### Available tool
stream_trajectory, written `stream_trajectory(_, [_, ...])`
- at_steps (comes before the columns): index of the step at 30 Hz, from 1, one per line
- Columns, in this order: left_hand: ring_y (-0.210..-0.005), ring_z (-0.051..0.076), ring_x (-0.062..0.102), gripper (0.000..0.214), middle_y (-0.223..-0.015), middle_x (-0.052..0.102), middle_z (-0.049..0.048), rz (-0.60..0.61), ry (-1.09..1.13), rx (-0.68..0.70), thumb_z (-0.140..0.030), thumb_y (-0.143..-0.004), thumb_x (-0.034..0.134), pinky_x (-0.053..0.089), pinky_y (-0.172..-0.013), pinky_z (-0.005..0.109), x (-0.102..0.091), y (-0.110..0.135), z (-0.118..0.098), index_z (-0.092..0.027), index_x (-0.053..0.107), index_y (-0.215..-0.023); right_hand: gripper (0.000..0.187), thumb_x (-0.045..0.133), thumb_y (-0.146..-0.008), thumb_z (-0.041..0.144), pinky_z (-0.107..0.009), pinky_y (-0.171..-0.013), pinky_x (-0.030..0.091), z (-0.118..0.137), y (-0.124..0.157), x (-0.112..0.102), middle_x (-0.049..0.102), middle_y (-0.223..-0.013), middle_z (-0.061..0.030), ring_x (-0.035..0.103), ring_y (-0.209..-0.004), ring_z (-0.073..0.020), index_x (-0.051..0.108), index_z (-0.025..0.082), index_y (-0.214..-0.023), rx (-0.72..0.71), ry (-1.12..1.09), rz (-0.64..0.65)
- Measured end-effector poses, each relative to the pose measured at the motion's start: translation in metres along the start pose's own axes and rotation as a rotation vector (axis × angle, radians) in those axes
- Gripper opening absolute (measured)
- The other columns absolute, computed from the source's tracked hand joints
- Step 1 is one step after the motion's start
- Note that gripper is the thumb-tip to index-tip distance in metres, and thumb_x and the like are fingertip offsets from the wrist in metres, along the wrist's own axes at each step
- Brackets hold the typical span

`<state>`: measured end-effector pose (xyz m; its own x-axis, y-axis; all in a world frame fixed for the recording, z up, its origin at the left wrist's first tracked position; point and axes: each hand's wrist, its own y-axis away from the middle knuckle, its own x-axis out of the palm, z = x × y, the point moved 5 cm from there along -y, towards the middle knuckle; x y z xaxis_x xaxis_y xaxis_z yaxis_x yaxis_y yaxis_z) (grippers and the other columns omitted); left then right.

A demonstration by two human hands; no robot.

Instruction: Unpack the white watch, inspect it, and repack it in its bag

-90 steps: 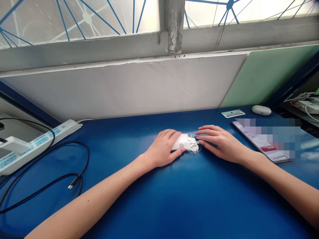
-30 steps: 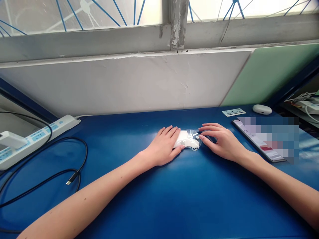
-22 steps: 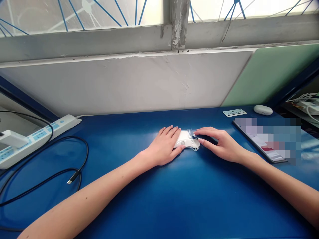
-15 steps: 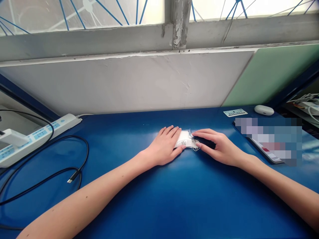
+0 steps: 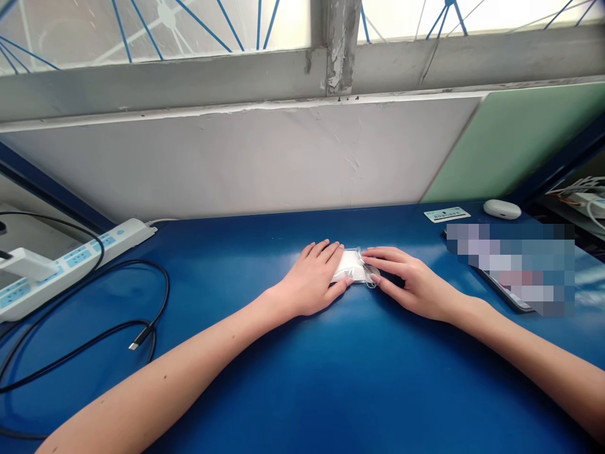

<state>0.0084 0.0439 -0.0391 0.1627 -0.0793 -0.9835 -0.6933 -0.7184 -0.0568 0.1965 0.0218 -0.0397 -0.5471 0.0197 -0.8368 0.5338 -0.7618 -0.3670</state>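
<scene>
On the blue table lies a small white packet in a clear plastic bag (image 5: 350, 263), with a bead chain showing at its lower right corner. My left hand (image 5: 312, 277) rests flat on the left part of it, fingers stretched out, covering that end. At the bag's right edge is my right hand (image 5: 410, 279). Its fingertips and thumb touch the clear plastic with a gap between them, so the hand is open. What the packet contains cannot be made out.
To the left, a white power strip (image 5: 120, 233) holds a white plug (image 5: 29, 263), and a black cable (image 5: 163, 296) loops over the table (image 5: 302, 391). At right are a pixelated flat device (image 5: 513, 271), a card (image 5: 447, 215) and a white oval case (image 5: 501, 209). A wall closes the back.
Both hands stay at the packet almost unmoved. The thumb and fingers of my right hand have shifted very slightly at the bag's edge.
</scene>
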Motion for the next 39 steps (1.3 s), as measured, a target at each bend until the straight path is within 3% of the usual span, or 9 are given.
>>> stream_trajectory(4, [-0.148,0.034,0.03,0.064,-0.158,0.036,0.0175,-0.01,-0.014,0.0,-0.051,-0.102,0.033,0.024,-0.119,0.049,0.0,0.0,0.0,-0.01,0.032,-0.152,0.043,0.048,-0.1,0.028,-0.051,-0.112,0.045,0.001,0.0,0.005,0.06,-0.142,-0.0115,0.043,-0.141,-0.0301,0.054,0.019,-0.141,-0.039,0.028,0.04])
stream_trajectory(12, [-0.149,0.034,0.028,0.066,-0.158,0.035,0.0183,-0.002,-0.009,-0.001,-0.05,-0.103,0.033,0.023,-0.12,0.05,0.001,0.0,-0.001,-0.007,0.031,-0.152,0.052,0.04,-0.103,0.036,-0.055,-0.12,0.03,0.005,0.001,0.012,0.044,-0.155,-0.0162,0.033,-0.148,-0.0304,0.043,0.012,-0.149,-0.015,0.116,0.145])
stream_trajectory(19, [-0.148,0.035,0.029,0.067,-0.157,0.037,0.0197,-0.007,0.021,0.001,-0.051,-0.101,0.034,0.022,-0.12,0.05,0.0,0.001,-0.002,-0.007,0.033,-0.151,0.063,0.042,-0.102,0.041,-0.058,-0.118,0.031,0.011,0.003,0.018,0.035,-0.159,-0.02,0.027,-0.149,-0.0329,0.029,0.012,-0.156,-0.03,0.188,0.167])
stream_trajectory(25, [-0.15,0.034,0.026,0.07,-0.158,0.035,0.0205,-0.013,0.039,0.029,-0.052,-0.099,0.039,0.016,-0.122,0.05,0.0,0.001,-0.003,-0.006,0.032,-0.151,0.085,0.052,-0.096,0.05,-0.06,-0.116,0.034,0.017,0.006,0.021,0.026,-0.161,-0.0224,0.021,-0.149,-0.0376,0.011,0.012,-0.16,-0.06,0.233,0.183])
stream_trajectory(32, [-0.152,0.031,0.02,0.071,-0.159,0.032,0.0204,-0.03,0.064,0.054,-0.051,-0.1,0.038,0.018,-0.123,0.043,0.004,0.001,-0.001,-0.003,0.03,-0.152,0.086,0.052,-0.094,0.057,-0.056,-0.115,0.038,0.021,0.002,0.017,0.033,-0.158,-0.0263,0.025,-0.149,-0.0377,0.025,0.005,-0.156,-0.094,0.273,0.182])
stream_trajectory(39, [-0.152,0.031,0.02,0.071,-0.159,0.032,0.0204,-0.04,0.067,0.058,-0.051,-0.101,0.039,0.019,-0.123,0.044,0.004,0.001,-0.001,-0.001,0.031,-0.152,0.083,0.053,-0.092,0.06,-0.058,-0.112,0.041,0.031,-0.003,0.013,0.044,-0.151,-0.03,0.033,-0.145,-0.0415,0.039,0.0,-0.148,-0.126,0.318,0.133])
